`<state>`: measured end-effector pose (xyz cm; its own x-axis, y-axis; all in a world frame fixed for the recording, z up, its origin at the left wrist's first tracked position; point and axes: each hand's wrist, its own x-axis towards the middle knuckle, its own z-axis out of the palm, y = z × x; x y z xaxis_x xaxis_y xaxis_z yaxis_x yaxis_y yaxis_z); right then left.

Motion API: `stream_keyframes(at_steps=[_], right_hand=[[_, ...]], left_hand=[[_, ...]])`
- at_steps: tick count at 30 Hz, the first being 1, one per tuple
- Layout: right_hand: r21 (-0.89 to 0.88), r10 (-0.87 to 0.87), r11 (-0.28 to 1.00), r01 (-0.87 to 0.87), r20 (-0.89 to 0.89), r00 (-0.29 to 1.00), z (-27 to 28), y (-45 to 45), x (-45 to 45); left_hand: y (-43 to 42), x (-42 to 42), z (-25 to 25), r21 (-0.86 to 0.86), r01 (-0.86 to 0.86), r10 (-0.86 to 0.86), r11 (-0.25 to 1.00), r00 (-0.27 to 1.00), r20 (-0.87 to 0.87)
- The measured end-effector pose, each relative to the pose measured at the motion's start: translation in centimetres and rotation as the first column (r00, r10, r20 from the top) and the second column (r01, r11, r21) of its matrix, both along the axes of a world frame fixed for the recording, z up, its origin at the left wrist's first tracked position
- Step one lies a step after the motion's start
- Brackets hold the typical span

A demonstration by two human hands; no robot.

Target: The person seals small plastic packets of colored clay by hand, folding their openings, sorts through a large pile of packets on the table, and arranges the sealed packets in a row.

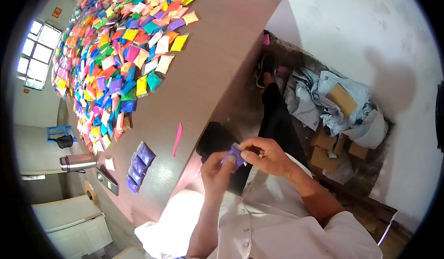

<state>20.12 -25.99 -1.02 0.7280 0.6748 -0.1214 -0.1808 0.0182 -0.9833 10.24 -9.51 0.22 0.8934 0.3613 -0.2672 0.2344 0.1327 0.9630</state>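
Note:
Over my lap, just off the table's edge, a small purple packet (234, 159) is held between both hands. My left hand (217, 170) pinches its lower left side with thumb and fingers. At the packet's upper right end, my right hand (267, 153) is closed with thumb and fingertips on it; a pale bit of the packet's edge shows there. On the table nearby lie several purple packets (140, 167) in a row. A pink plastic knife-shaped tool (177, 139) rests closer to the edge.
A large heap of colourful packets (125, 50) covers the table's (203, 50) far side. A phone (107, 181) and a steel flask (77, 162) stand near the left edge. A white bag (178, 217) hangs by my left arm. Cardboard boxes (326, 158) and plastic wrapping (333, 97) lie by the wall.

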Motion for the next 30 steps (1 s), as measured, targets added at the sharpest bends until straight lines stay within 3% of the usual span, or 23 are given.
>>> stream_keyframes(at_steps=[1, 4, 8, 10, 13, 22, 25, 30], right_hand=[[0.096, -0.048, 0.993, 0.067, -0.186, 0.981, -0.1, -0.1, -0.3], [0.081, -0.065, 0.993, 0.088, -0.254, 0.965, -0.8, -0.6, -1.0], [0.114, -0.074, 0.988, 0.108, -0.268, 0.961, -2.2, -1.1, -1.3], [0.029, -0.059, 0.998, 0.062, -0.111, 0.992, -2.0, -1.3, -1.1], [-0.009, -0.029, 1.0, 0.029, -0.015, 0.999, -1.9, -1.2, -1.1], [0.059, -0.034, 0.997, 0.041, -0.103, 0.994, -1.9, -1.2, -2.3], [0.054, -0.033, 0.998, 0.04, -0.11, 0.993, -2.4, -1.5, -2.6], [0.013, -0.003, 1.0, 0.004, -0.015, 1.0, -2.8, -1.8, -2.4]], left_hand=[[-0.3, -0.2, -0.3, 0.021, -0.053, 0.053, 0.998, 0.999, 0.009], [-1.4, -0.4, -1.2, 0.05, -0.133, 0.134, 0.99, 0.991, -0.009], [-2.2, 0.1, -0.7, 0.037, -0.108, 0.108, 0.993, 0.994, 0.004], [-2.7, 0.6, 0.9, 0.021, -0.093, 0.094, 0.995, 0.994, -0.063], [-1.7, -0.3, -0.5, 0.017, -0.012, 0.014, 1.0, 0.995, -0.102], [-2.7, -0.5, -1.6, -0.021, -0.137, 0.138, 0.99, 0.989, 0.059], [-3.2, -0.2, -0.4, -0.014, -0.137, 0.136, 0.99, 0.99, -0.04], [-2.7, -0.9, -1.1, 0.08, -0.087, 0.09, 0.993, 0.995, -0.037]])
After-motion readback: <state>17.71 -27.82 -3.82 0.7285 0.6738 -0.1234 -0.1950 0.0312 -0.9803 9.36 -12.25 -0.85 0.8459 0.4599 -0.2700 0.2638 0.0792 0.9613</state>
